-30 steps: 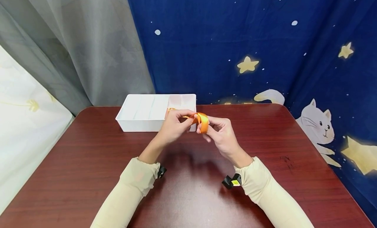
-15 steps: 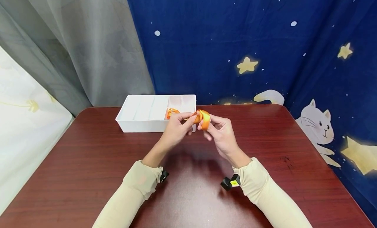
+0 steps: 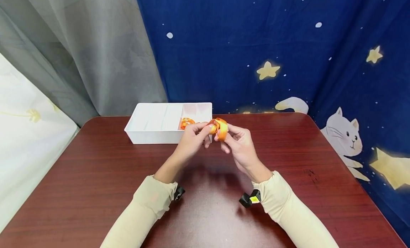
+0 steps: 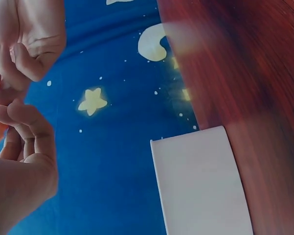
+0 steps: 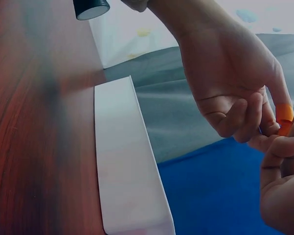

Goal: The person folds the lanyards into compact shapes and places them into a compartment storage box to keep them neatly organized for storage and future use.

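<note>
An orange satin ribbon [image 3: 222, 130], wound in a loose loop, is held up between both hands in the head view. My left hand [image 3: 191, 139] pinches its left side between thumb and forefinger. On the other side, my right hand [image 3: 242, 145] grips the loop with thumb and fingertips. Only scraps of the ribbon [image 5: 284, 115] show in the right wrist view, among the fingers of both hands. Behind the left hand, another orange ribbon coil [image 3: 187, 122] lies in a compartment of the white divided box [image 3: 153, 137].
The box stands near the back edge of the reddish-brown wooden table [image 3: 96, 169], left of centre. A grey curtain [image 3: 109, 56] and a blue star-patterned curtain [image 3: 224, 48] hang behind. Small black cameras are strapped at both wrists.
My left hand has shifted slightly right, uncovering more of the coil in the box. The held ribbon has risen a little, and its loop looks rounder and more tightly bunched.
</note>
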A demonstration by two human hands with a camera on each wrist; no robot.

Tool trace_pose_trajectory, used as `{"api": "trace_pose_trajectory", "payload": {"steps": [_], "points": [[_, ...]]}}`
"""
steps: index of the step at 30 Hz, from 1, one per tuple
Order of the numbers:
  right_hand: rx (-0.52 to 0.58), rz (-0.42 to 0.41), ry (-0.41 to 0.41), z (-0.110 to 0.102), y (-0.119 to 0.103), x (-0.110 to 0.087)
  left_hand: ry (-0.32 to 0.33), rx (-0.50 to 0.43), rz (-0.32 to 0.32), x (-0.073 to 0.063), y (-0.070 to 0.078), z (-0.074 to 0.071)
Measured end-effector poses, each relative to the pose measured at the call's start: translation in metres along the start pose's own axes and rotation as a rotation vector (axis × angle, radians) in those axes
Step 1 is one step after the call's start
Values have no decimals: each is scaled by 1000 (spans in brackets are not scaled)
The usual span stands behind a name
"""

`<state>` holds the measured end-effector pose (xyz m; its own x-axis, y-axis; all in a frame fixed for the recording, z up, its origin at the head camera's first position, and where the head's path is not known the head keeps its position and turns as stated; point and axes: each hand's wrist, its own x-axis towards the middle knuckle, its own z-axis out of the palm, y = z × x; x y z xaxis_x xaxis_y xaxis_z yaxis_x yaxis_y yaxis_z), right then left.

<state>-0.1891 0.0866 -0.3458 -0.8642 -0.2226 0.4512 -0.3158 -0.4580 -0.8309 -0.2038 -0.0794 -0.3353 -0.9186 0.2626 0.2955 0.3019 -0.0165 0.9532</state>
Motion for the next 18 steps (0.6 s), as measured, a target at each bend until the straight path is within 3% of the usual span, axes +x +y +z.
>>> {"api": "trace_pose_trajectory", "payload": {"steps": [10,18], "points": [[-8,28,43,0,-1,1,-45,-53,15,0,-1,-1],[-39,46,68,0,1,3,-4,28,1,-1,0,-2]]}}
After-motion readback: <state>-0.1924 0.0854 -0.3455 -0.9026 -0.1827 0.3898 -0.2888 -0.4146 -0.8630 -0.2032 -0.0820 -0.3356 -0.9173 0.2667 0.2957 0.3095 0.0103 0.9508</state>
